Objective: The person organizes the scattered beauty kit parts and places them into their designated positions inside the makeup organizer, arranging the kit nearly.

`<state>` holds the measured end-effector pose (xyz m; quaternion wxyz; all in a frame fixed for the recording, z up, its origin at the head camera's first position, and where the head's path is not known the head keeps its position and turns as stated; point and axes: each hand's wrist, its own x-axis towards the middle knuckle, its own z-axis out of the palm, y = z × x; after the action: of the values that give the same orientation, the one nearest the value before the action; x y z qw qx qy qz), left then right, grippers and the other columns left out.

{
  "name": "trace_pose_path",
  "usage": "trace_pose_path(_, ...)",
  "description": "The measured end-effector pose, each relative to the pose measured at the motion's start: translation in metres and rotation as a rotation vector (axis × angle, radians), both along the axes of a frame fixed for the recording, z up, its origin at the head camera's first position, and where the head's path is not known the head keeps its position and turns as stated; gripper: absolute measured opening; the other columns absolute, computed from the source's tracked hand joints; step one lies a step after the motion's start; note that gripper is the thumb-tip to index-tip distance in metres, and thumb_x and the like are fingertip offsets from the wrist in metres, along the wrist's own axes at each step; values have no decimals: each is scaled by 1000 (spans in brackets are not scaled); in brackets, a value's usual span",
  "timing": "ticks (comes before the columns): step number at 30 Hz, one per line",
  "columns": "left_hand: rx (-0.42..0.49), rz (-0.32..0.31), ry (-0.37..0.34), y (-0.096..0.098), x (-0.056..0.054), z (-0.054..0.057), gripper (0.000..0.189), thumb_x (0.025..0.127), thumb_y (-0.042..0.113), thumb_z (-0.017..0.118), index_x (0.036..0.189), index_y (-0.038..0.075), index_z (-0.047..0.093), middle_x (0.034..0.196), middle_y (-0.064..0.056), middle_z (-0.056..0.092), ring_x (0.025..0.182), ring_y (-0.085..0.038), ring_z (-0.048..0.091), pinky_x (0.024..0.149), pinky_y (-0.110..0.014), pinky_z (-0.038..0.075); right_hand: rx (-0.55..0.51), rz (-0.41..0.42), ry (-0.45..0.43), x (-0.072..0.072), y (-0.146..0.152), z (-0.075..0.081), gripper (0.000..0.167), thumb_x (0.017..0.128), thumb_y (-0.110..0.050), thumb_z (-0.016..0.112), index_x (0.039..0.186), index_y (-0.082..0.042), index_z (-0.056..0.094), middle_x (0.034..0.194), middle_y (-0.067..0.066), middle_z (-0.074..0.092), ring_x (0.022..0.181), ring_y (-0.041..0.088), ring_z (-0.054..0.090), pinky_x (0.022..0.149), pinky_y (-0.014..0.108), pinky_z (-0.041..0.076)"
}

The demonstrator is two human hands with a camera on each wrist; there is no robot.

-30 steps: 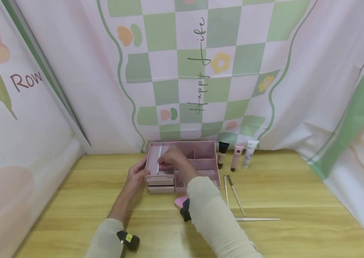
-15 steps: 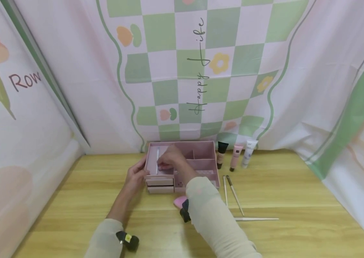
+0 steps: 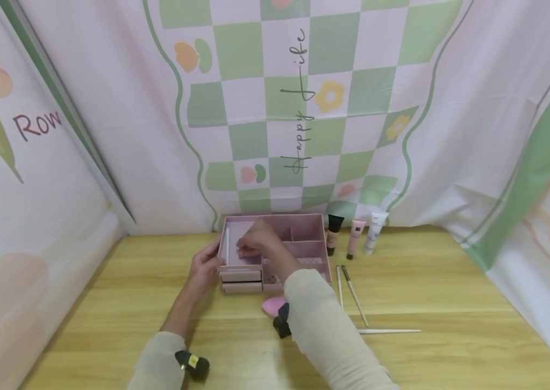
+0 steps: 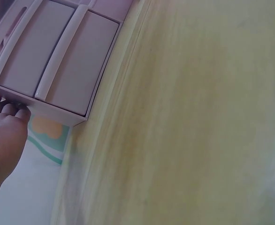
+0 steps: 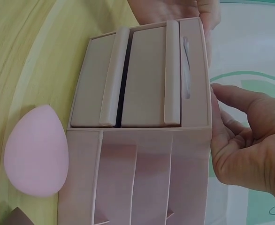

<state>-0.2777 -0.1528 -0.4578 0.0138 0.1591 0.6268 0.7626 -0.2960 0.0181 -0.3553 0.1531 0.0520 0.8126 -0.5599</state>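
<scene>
"Happy Life" runs up the checked cloth [image 3: 333, 51] behind the smooth pink organizer [image 3: 306, 226] at the wood-grained table [image 3: 109, 314]'s far edge. The left hand [image 3: 204, 270], loosely bent, rests against the organizer's left wall; the right hand [image 3: 260, 239] dips bent fingers beside a slim white stick [image 3: 228, 244] in the left compartment, any hold impossible to tell.

Wood-grain table [image 3: 450, 303], pink organizer [image 3: 241, 288], pink sponge [image 3: 272, 306], three standing tubes [image 3: 356, 238], three slim sticks [image 3: 355, 296]

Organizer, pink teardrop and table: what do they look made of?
Organizer: probably plastic, satin finish; smooth, thin, evenly coloured walls. Pink teardrop: likely soft foam, matte; no sharp highlights. Table: wood or wood-print covering, slightly glossy; grain streaks, pale reflections.
</scene>
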Motion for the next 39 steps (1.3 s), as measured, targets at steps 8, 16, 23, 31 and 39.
trace_pose_path(8,-8,2,3,0,-1,-1,68,88,-12,44,153,-11,25,166,-26,19,156,-42,18,110,-12,42,-88,15,-8,0,4,-3,21,87,5,66,104,15,70,60,5,64,54,11,61,53,16,58)
trace_pose_path(16,-11,-1,5,0,0,0,69,88,-10,45,154,-10,24,167,-25,18,156,-42,17,111,-13,41,-205,53,-25,1,9,-4,26,88,7,62,111,19,66,59,3,63,51,7,59,50,12,55)
trace_pose_path(23,8,2,17,1,1,0,69,87,-13,44,152,-13,23,166,-29,17,155,-45,15,111,-12,40,-261,85,-22,3,20,-5,27,92,3,61,115,17,65,66,3,66,55,6,61,53,12,55)
trace_pose_path(31,-13,6,9,1,2,-1,70,87,-11,46,153,-10,25,166,-27,18,156,-44,17,119,-22,35,-281,111,-13,5,40,-8,29,96,-1,59,119,15,64,73,4,69,60,5,63,56,12,56)
trace_pose_path(39,-7,8,13,2,1,1,69,87,-12,46,153,-11,24,166,-27,18,156,-44,17,120,-24,34,-223,111,60,15,63,-8,28,95,-1,63,118,12,66,78,7,73,61,6,66,59,14,60)
